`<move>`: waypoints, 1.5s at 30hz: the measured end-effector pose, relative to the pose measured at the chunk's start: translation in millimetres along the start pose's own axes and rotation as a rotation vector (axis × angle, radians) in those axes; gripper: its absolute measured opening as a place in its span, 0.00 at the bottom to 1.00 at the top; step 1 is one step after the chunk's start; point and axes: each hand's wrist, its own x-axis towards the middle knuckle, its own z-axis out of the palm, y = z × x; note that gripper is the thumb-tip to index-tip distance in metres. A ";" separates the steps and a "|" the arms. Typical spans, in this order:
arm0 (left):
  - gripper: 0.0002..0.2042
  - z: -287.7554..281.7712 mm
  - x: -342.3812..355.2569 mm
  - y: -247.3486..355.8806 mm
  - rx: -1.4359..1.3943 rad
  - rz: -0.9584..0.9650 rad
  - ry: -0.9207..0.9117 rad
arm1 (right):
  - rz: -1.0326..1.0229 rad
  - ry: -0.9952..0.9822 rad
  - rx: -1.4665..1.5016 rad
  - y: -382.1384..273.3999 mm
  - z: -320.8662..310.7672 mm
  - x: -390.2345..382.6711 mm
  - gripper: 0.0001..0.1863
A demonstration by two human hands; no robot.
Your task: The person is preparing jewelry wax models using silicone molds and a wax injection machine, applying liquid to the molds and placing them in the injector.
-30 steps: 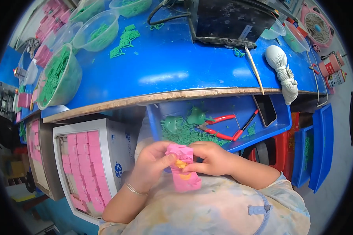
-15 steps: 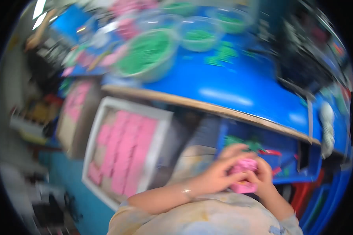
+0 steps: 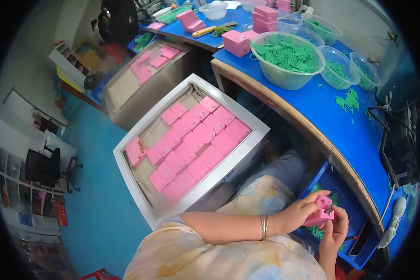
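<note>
My left hand (image 3: 299,213), with thin bangles at the wrist, is closed on a pink rubber mould (image 3: 320,217). From the other side my right hand (image 3: 335,229) grips the same mould with thumb and fingers. The upper part of the mould looks bent or lifted away from the lower part, and a bit of green shows between them. Both hands are above an open blue drawer (image 3: 354,205), in which green pieces (image 3: 315,232) lie under the mould. The fingertips behind the mould are partly hidden.
On my left stands a white-rimmed box (image 3: 261,133) filled with rows of pink moulds (image 3: 191,142). A blue workbench (image 3: 247,70) carries a bowl of green lattice-like pieces (image 3: 284,53), smaller bowls, a knife (image 3: 214,30) and stacked moulds. Black equipment (image 3: 401,149) and a white cord bundle (image 3: 393,221) are at right.
My view has swung left, so the hands and drawer sit farther right in the picture. The mould stays in both hands, its parts now spread more visibly. The earlier picture is blurred.
</note>
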 end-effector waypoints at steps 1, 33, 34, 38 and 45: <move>0.21 0.3 -1.3 3.0 -0.086 -0.026 -0.055 | 0.009 0.000 0.014 0.0 0.7 1.2 0.16; 0.22 -12.8 -16.8 19.9 0.567 0.316 -0.043 | 0.151 -0.218 0.197 -6.4 14.4 23.3 0.21; 0.21 -10.3 -18.4 25.1 0.477 0.280 -0.111 | 0.197 -0.205 0.189 -17.1 10.1 20.5 0.16; 0.21 -13.6 -26.7 29.4 0.386 0.130 -0.205 | 0.099 -0.283 0.240 -12.3 6.6 18.8 0.10; 0.28 -12.9 -22.1 22.5 0.088 0.057 -0.224 | 0.277 -0.214 0.384 -19.5 27.5 16.4 0.14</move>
